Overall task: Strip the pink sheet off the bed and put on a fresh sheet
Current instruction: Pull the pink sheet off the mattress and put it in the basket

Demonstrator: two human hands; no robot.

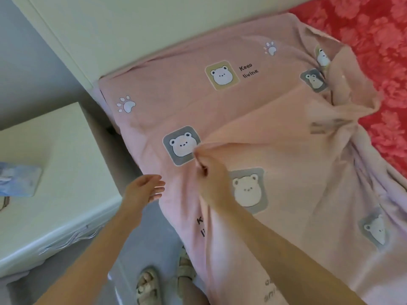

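My right hand [210,183] is pinching up a ridge of the pink sheet [253,128]. The cloth is thin, soft and matte, printed with bear faces in rounded squares and paw marks. The sheet lies on the bed, flat near the cream headboard [132,29]. Its far side is peeled back and bunched in creased folds, baring red floral fabric [374,40] with a plush look. My left hand [143,191] is released, fingers relaxed, holding nothing, just beside the bed edge. A smooth white nightstand [66,139] stands left.
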